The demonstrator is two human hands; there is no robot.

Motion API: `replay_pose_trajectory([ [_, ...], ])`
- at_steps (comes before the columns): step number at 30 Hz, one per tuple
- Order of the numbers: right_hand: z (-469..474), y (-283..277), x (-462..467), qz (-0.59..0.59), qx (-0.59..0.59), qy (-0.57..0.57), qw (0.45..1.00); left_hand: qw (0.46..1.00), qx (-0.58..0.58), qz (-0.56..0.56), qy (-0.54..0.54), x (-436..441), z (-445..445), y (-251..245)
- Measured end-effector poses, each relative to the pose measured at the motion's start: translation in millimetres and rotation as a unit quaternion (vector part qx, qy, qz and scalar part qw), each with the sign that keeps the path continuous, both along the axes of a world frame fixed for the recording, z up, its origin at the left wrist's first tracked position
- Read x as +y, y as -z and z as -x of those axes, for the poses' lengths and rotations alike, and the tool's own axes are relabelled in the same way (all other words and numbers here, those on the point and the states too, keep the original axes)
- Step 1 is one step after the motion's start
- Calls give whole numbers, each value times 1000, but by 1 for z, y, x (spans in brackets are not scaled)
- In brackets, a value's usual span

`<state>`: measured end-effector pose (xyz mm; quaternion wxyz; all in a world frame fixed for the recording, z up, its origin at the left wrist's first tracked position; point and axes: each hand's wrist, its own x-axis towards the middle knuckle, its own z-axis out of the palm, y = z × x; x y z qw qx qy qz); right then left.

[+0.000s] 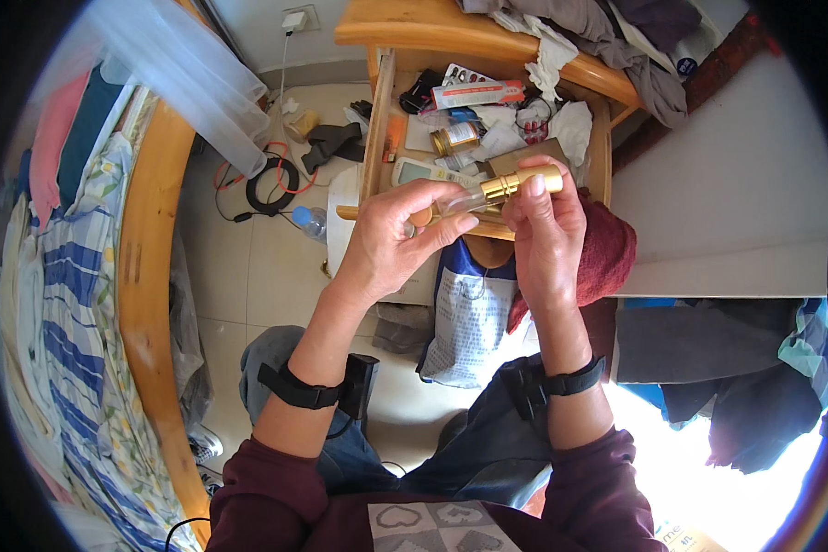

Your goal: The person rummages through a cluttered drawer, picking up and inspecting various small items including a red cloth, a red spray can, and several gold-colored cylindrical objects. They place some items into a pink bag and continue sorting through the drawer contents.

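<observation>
A small clear glass spray bottle [464, 201] with a gold collar lies tilted between my two hands, above the front of an open wooden drawer [378, 127]. My left hand [381, 243] grips the glass body with thumb and fingers. On the other end, my right hand [550, 238] pinches the gold cap [550, 179], which sits in line with the collar. Whether the cap is fully seated I cannot tell. Below the hands, the drawer holds a white remote control [412, 172], a gold-lidded jar [458, 138], a red and white carton [479, 94] and a blister pack [464, 74].
Clothes [593, 34] drape over the wooden top above the drawer. A printed bag [470, 324] and a dark red cloth [607, 248] are beneath it. Left on the floor are a coiled black cable [252, 190] and a plastic bottle [310, 219]. A wooden bed frame [138, 276] borders the left.
</observation>
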<state>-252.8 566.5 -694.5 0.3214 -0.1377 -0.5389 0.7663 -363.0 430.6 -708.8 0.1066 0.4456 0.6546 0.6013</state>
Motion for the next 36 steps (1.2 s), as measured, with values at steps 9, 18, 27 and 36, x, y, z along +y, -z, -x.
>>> replay_pose_trajectory([
  [9, 5, -6, 3, 191, 9, -43, 981, 912, -390, -31, 121, -3, -5, -11],
  [18, 7, -10, -1, -85, 3, -36, 996, 895, -379, 44, 232, 6, -22, 5],
  [27, -13, -12, 32, 66, 50, -97, 992, 887, -429, 8, 170, -1, -1, -4],
  [36, -13, -9, 39, 125, 73, -118, 982, 890, -418, 9, 183, 0, -2, -2],
])
